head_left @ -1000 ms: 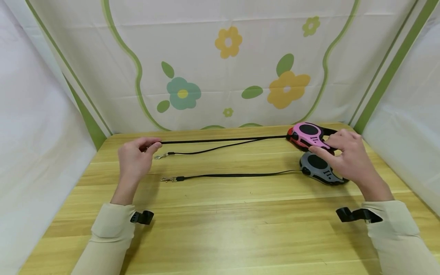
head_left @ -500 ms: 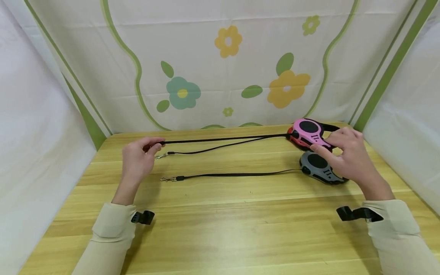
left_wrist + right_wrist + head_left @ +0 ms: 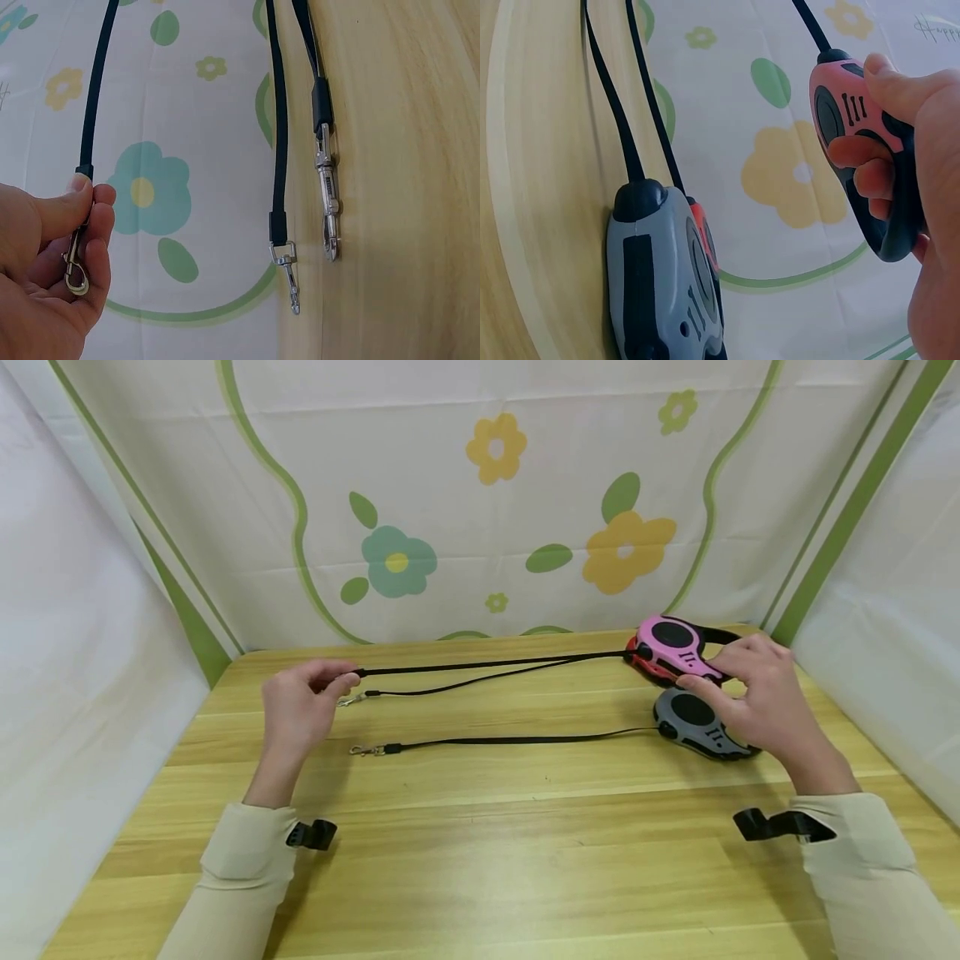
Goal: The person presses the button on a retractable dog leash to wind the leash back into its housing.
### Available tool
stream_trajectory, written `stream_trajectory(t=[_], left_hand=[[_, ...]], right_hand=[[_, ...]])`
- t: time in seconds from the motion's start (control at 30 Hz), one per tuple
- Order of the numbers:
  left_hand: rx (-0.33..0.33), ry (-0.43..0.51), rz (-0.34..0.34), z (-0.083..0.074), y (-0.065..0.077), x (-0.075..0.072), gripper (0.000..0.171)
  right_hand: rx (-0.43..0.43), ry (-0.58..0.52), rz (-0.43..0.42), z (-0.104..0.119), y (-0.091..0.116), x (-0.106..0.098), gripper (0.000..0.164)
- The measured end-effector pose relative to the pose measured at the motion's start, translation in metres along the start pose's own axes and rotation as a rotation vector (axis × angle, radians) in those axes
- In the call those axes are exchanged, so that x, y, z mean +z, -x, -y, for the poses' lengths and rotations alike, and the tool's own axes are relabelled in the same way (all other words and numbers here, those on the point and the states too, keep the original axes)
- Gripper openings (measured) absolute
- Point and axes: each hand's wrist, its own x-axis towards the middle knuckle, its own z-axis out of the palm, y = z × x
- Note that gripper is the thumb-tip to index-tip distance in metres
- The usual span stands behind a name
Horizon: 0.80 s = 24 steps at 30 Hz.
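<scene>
My right hand [image 3: 765,702] grips the handle of a pink retractable dog leash [image 3: 667,642], its thumb on top and its fingers through the loop in the right wrist view. The leash is raised above a red retractable leash [image 3: 649,672], which it partly hides. At the left, my left hand [image 3: 298,714] pinches the end of the pink leash's black strap [image 3: 465,666]. Its metal clip [image 3: 76,274] hangs in front of the palm in the left wrist view. The strap runs nearly straight between both hands.
A grey retractable leash [image 3: 693,724] lies on the wooden table [image 3: 480,860] in front of the red one. Its strap [image 3: 517,741] stretches left to a metal clip [image 3: 366,750]. The red leash's clip [image 3: 291,281] lies beside it. A flowered cloth backdrop [image 3: 465,527] stands behind.
The pink leash has risen slightly in my right hand, with more of the red leash showing below. My left hand has shifted slightly right with the strap's end.
</scene>
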Motion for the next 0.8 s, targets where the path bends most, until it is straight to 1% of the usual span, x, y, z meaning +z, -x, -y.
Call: stream_trajectory(t=[0.1, 0.2, 0.27, 0.3, 0.4, 0.53, 0.63, 0.7, 0.8], left_hand=[[0.0, 0.005, -0.001, 0.0, 0.001, 0.001, 0.02], [0.009, 0.006, -0.011, 0.0, 0.001, 0.001, 0.02], [0.012, 0.007, -0.015, 0.0, 0.001, 0.002, 0.02], [0.008, 0.011, -0.015, 0.001, 0.001, 0.002, 0.02], [-0.011, 0.014, -0.017, 0.001, 0.003, 0.001, 0.021], [-0.029, 0.02, -0.019, 0.0, 0.004, 0.001, 0.023], [-0.029, 0.033, -0.016, -0.001, 0.004, 0.002, 0.023], [-0.03, 0.041, -0.013, -0.003, 0.003, 0.003, 0.023], [-0.034, 0.049, -0.006, -0.004, 0.003, 0.004, 0.023]], right_hand=[[-0.006, 0.002, 0.006, 0.001, 0.0, 0.001, 0.039], [-0.022, -0.004, 0.004, 0.002, 0.001, 0.003, 0.059], [-0.026, -0.008, 0.005, 0.002, 0.0, 0.005, 0.067], [-0.027, -0.008, 0.008, 0.003, 0.0, 0.005, 0.069], [-0.022, -0.007, 0.023, 0.003, -0.001, 0.008, 0.061], [-0.032, 0.001, 0.021, 0.004, -0.002, 0.011, 0.064], [-0.043, 0.012, 0.006, 0.005, -0.001, 0.011, 0.077], [-0.05, 0.023, -0.002, 0.006, -0.001, 0.011, 0.08], [-0.079, 0.056, -0.022, 0.009, -0.002, 0.012, 0.089]])
